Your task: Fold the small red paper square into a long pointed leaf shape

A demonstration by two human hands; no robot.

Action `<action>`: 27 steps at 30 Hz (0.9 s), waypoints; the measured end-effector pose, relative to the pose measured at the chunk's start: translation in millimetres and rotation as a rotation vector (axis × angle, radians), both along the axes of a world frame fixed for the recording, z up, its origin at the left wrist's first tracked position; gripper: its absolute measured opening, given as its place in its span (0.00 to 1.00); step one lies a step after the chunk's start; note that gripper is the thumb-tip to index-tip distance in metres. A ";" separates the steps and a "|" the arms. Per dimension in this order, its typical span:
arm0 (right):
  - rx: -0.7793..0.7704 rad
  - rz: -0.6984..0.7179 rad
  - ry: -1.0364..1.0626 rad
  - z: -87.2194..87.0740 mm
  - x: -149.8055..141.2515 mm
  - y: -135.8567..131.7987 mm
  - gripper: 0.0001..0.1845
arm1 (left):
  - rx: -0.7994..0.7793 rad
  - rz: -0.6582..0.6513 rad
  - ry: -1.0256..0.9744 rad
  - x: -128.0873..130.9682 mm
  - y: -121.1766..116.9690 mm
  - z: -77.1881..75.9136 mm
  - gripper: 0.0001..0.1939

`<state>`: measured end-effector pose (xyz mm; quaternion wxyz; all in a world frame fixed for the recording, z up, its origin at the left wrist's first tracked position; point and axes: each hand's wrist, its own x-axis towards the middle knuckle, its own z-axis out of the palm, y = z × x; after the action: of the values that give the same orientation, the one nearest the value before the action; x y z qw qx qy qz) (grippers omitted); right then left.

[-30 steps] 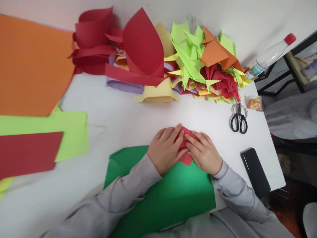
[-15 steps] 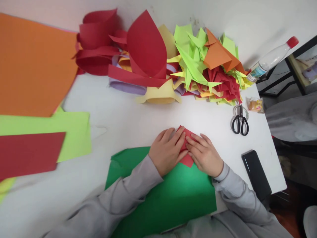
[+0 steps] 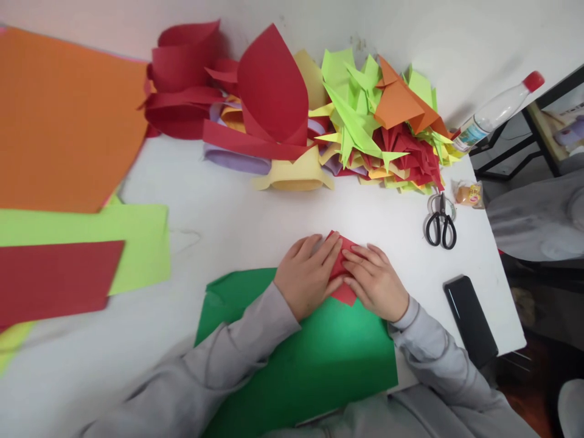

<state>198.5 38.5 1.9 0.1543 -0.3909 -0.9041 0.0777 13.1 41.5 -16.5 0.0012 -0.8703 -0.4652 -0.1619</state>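
A small folded piece of red paper [image 3: 343,295] lies under both my hands, at the upper edge of a large green sheet [image 3: 310,359]. My left hand [image 3: 306,274] holds its left side, fingers pressed together on top and thumb at the lower part. From the right, my right hand [image 3: 376,280] keeps its fingers close together on the same paper, the fingertips near those of my left hand. One pointed corner shows above the fingers and another below; the middle is partly covered.
Along the wall stand red paper shapes [image 3: 274,91] and a heap of folded green pieces [image 3: 351,115]. Scissors [image 3: 441,225], a phone [image 3: 471,319], a wrapped snack [image 3: 468,194] and a bottle [image 3: 495,112] are at right. Orange sheets [image 3: 59,121] lie left.
The view has shifted slightly. Both hands stay on the red paper in almost the same pose, with no clear change in its folds.
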 end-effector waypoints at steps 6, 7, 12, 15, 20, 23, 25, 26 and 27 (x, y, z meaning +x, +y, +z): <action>0.058 -0.004 -0.143 -1.4 -6.5 1.2 0.19 | -0.040 0.004 -0.024 0.5 0.3 -0.2 0.30; 0.071 0.002 -0.163 -1.5 -7.6 0.7 0.20 | -0.042 0.006 -0.018 0.5 0.2 -0.2 0.30; 0.126 0.008 -0.215 -2.1 -9.0 -6.1 0.24 | -0.042 0.015 -0.017 -0.8 -0.2 0.5 0.29; 0.158 0.007 -0.208 -2.6 -4.4 -11.3 0.24 | -0.049 0.020 -0.021 -0.7 -0.1 1.2 0.30; 0.185 0.025 -0.186 -0.9 8.7 -20.1 0.20 | -0.043 0.034 -0.038 0.6 0.1 1.9 0.29; 0.191 0.039 -0.193 1.4 16.1 -26.7 0.19 | -0.039 0.034 -0.044 0.9 0.4 2.4 0.30; 0.206 0.040 -0.205 2.8 20.0 -31.0 0.18 | -0.036 0.035 -0.047 0.8 0.7 2.9 0.30; 0.214 0.041 -0.209 3.2 21.6 -32.9 0.18 | -0.037 0.036 -0.050 0.8 0.8 3.1 0.30; 0.219 0.040 -0.210 3.5 22.9 -34.7 0.17 | -0.041 0.037 -0.054 0.8 0.9 3.3 0.29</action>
<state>221.4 3.8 5.4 0.0989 -0.3596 -0.9259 -0.0599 13.9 42.4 -13.3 -0.0260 -0.8568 -0.4841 -0.1756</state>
